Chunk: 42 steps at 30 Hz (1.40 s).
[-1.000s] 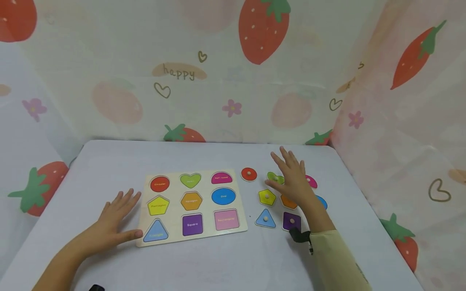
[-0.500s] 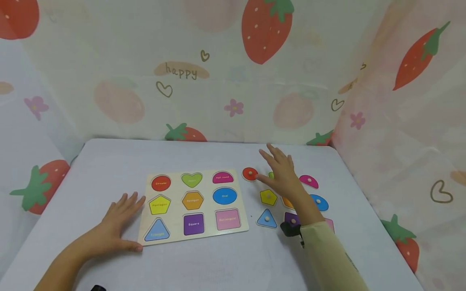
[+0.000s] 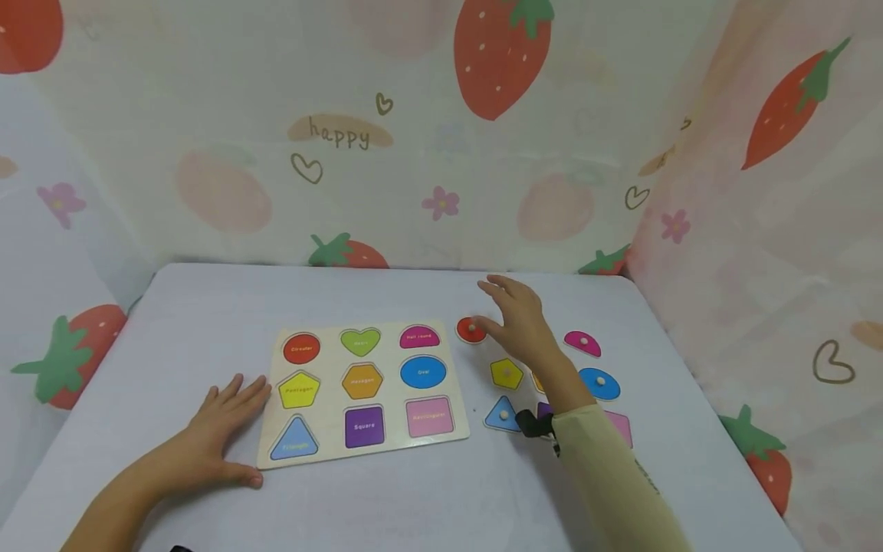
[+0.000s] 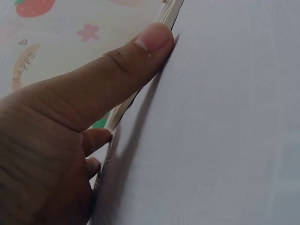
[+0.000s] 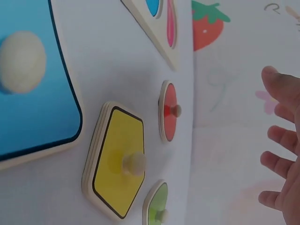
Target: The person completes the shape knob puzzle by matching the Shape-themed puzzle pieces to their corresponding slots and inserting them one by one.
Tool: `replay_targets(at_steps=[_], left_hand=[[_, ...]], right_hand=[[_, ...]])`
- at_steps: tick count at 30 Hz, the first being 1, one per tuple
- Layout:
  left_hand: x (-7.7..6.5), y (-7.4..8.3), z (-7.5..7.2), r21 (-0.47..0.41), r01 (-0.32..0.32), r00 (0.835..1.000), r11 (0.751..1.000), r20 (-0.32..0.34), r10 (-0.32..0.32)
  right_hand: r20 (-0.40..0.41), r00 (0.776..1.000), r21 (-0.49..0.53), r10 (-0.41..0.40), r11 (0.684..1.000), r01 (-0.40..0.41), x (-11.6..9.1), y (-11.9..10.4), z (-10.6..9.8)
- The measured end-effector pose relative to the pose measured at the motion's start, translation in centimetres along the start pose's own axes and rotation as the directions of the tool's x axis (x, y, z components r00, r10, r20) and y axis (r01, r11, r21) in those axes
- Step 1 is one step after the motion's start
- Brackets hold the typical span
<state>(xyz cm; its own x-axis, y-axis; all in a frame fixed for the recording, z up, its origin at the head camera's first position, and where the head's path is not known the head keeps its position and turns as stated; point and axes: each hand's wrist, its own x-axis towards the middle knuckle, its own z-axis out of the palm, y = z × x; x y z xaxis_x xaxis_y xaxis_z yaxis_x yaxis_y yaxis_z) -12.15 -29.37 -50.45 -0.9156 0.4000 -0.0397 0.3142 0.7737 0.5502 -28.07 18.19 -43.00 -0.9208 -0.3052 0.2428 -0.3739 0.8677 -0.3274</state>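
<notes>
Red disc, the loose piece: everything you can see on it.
The red disc is a thin round piece with a red face, a pale, wood-looking edge and a small pale knob in the middle. It lies flat, knob up, on the white table, just right of the board and apart from it. The right hand hangs above; the right wrist view shows a gap, so only the table touches it.

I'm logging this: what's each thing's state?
Puzzle board: all recesses unfilled
Left hand: fingers spread
Right hand: holding nothing
Red circle piece: loose, knob up
Yellow pentagon piece: loose, knob up
Blue triangle piece: loose, knob up
Magenta semicircle piece: loose, knob up
Blue oval piece: loose, knob up
Green heart piece: loose, knob up
Orange hexagon piece: loose
Purple square piece: loose
Pink rectangle piece: loose
</notes>
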Motion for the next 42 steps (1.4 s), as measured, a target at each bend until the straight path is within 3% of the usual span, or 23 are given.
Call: replay_targets(at_steps=[22,30,42], left_hand=[[-0.2,0.5,-0.3,0.006,0.026,1.000,1.000,0.007,-0.026],[-0.3,0.1,-0.1,-0.005,-0.009,1.000,1.000,-0.008,0.009],[-0.2,-0.2,0.1,0.016,0.011,1.000,1.000,-0.012,-0.010]], right_hand=[[0.053,0.999,-0.031,0.002,1.000,0.000,1.7,0.7,1.0],[0.082,0.997,-0.038,0.013,0.999,-0.010,2.1,0.6,1.3],[0.160,0.981,-0.026,0.108,0.994,-0.106,2.7,0.7,3.1]])
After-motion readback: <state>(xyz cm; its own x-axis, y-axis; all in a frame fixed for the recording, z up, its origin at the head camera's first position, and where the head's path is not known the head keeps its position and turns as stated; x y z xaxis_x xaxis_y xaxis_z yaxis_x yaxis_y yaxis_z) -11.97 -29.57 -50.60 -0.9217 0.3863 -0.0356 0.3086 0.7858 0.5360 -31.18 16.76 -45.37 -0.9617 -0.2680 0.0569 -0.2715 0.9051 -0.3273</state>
